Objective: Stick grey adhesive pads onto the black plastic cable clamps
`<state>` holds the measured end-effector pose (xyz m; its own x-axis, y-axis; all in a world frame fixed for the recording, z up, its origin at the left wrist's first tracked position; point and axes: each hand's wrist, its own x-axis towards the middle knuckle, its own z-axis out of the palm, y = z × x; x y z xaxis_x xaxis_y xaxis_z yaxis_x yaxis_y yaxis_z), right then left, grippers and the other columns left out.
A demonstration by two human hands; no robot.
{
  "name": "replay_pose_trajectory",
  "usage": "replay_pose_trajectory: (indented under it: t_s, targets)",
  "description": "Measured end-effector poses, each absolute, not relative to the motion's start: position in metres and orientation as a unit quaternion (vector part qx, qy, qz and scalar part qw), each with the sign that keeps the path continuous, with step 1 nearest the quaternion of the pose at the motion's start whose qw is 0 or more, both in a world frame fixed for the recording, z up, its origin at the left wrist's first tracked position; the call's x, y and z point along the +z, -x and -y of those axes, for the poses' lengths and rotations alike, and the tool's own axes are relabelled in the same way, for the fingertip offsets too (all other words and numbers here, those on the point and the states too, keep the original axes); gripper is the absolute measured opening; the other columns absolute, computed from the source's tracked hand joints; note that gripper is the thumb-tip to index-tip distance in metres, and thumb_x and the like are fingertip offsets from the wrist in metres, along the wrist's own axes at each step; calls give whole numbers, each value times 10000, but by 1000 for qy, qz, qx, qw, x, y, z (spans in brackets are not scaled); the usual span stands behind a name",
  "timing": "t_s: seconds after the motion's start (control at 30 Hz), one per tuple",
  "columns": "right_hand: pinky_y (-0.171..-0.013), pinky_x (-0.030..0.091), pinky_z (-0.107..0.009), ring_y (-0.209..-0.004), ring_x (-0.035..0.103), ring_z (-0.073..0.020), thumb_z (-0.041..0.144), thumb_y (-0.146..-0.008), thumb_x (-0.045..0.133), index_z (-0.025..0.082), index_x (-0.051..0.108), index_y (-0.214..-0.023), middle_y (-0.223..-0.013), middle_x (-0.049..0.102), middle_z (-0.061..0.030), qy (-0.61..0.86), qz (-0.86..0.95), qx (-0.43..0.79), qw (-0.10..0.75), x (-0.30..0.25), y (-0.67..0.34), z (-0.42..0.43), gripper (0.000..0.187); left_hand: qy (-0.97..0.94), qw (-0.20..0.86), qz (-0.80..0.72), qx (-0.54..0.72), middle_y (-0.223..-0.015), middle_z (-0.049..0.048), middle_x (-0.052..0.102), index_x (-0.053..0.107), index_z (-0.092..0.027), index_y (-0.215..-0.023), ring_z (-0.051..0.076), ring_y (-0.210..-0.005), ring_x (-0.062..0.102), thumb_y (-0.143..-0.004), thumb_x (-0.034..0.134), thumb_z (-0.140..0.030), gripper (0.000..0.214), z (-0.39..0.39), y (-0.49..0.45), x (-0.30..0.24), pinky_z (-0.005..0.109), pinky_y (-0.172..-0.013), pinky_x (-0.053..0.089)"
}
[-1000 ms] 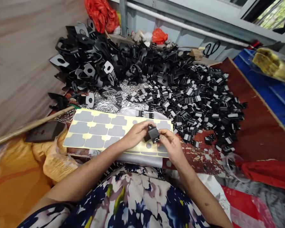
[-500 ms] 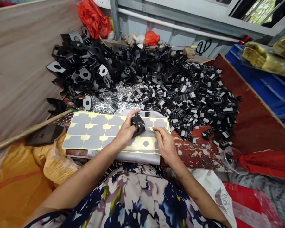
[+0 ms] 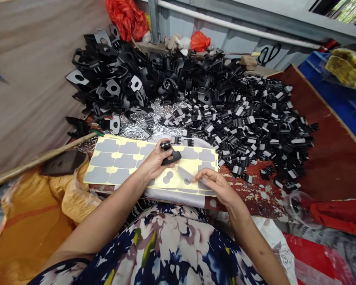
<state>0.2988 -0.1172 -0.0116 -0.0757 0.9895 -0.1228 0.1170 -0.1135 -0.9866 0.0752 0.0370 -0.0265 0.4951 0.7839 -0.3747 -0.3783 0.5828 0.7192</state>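
A black plastic part (image 3: 172, 156) is held in my left hand (image 3: 158, 161), above the middle of a yellow backing sheet (image 3: 172, 183) printed with rows of grey stickers. Between the fingertips of my right hand (image 3: 215, 183) is a grey sticker (image 3: 184, 174), slightly blurred and lifted off the sheet. Bare yellow backing with grey round spots shows below the black part. The sheet lies along the table's near edge, over a grey pad (image 3: 178, 198).
Large black plastic parts (image 3: 118, 75) are heaped at the back left, small black clips (image 3: 240, 122) at the right. Shiny metal pins (image 3: 160, 111) lie between them. A wooden stick (image 3: 47, 158) is at left, black-handled scissors (image 3: 268, 54) at the back, a clear plastic cup (image 3: 299, 208) at right.
My right hand has peeled a grey sticker off the sheet and holds it raised. My left hand has turned the black part over. The whole view has shifted slightly.
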Motion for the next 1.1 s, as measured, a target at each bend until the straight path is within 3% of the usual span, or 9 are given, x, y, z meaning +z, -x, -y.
replay_pose_trajectory:
  t_s: [0.1,0.23,0.37,0.57,1.1]
  targets:
    - [-992,553,-475,-1045,716,-292,572,-903,737,241,671,-1028,-960,757,-78,475,517,558,443,7,-305,121,360,-289,815,-360,351,-883,0,608,519,-296,-1234,224,-720,722,-663,945,-180,722,-35,-76,-22,228,-495,498]
    - [-921,561,-386,-895,668,-207,372,-845,824,267,623,-1017,-901,676,-12,563,484,381,551,10,-290,109,285,-277,839,-324,338,-1022,32,623,593,-317,-1284,186,-819,674,-762,904,-291,608,-21,-74,-1,292,-641,584]
    - [-867,541,-340,-884,653,-184,245,-850,765,251,632,-1032,-896,659,-5,587,468,308,584,2,-270,93,226,-266,869,-279,310,-1041,44,609,645,-320,-1281,154,-780,598,-863,820,-451,472,-4,-77,9,276,-633,574]
    - [-873,525,-340,-878,654,-178,196,-867,728,242,663,-1024,-892,671,-1,584,486,270,592,-3,-256,84,176,-254,885,-250,300,-1191,89,621,670,-292,-1263,239,-929,643,-925,739,-477,392,4,-83,6,376,-691,618]
    - [-880,537,-341,-907,661,-187,209,-902,713,239,666,-1050,-924,682,-13,598,499,266,568,-11,-248,81,159,-237,896,-234,295,-1158,81,616,650,-288,-1266,218,-863,655,-923,739,-464,396,7,-81,10,354,-667,599]
